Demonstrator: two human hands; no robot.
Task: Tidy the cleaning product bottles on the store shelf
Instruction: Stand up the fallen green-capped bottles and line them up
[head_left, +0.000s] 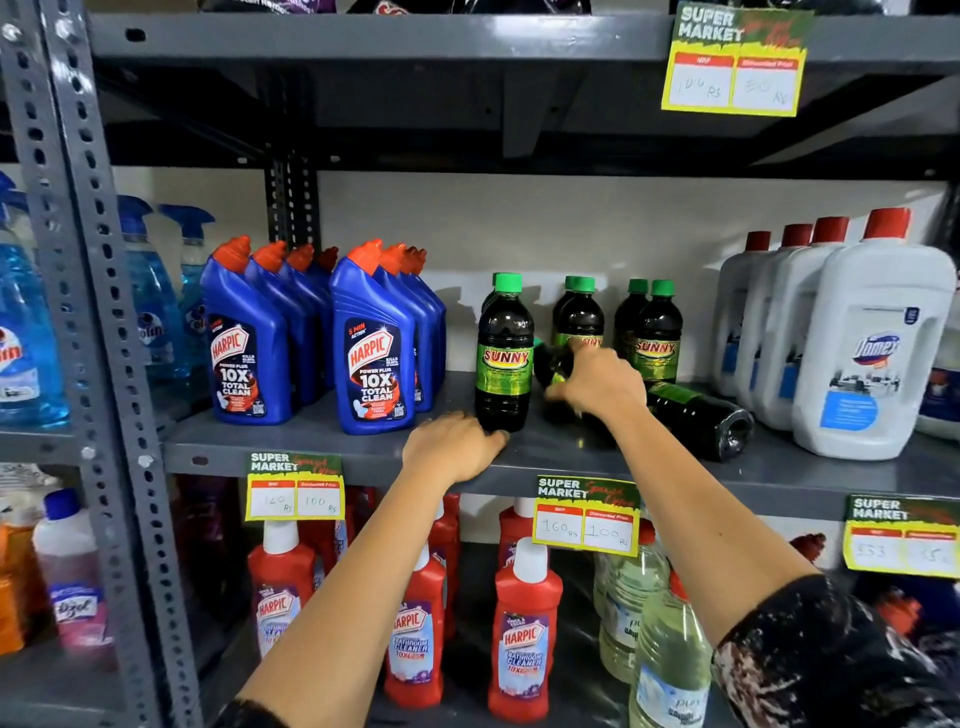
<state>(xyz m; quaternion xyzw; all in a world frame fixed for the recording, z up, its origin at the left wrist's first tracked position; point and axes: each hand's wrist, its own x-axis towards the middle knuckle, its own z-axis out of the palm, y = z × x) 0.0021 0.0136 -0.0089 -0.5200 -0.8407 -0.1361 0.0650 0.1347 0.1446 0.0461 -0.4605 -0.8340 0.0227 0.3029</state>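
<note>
Dark Sunny bottles with green caps stand in the middle of the grey shelf (332, 441). The front upright Sunny bottle (504, 358) is nearest me. My left hand (452, 447) lies palm down on the shelf, fingertips touching that bottle's base without gripping it. My right hand (597, 384) reaches behind it and closes over a tilted Sunny bottle (550, 364), which the hand mostly hides. A fallen Sunny bottle (701, 418) lies on its side to the right, bottom toward me. More upright Sunny bottles (657, 332) stand at the back.
Blue Harpic bottles (371, 358) stand in rows on the left, white Domex bottles (872, 343) on the right. Red Harpic bottles (524, 623) fill the shelf below. Price tags (584, 514) hang from the shelf edges. A perforated steel upright (98, 312) stands left.
</note>
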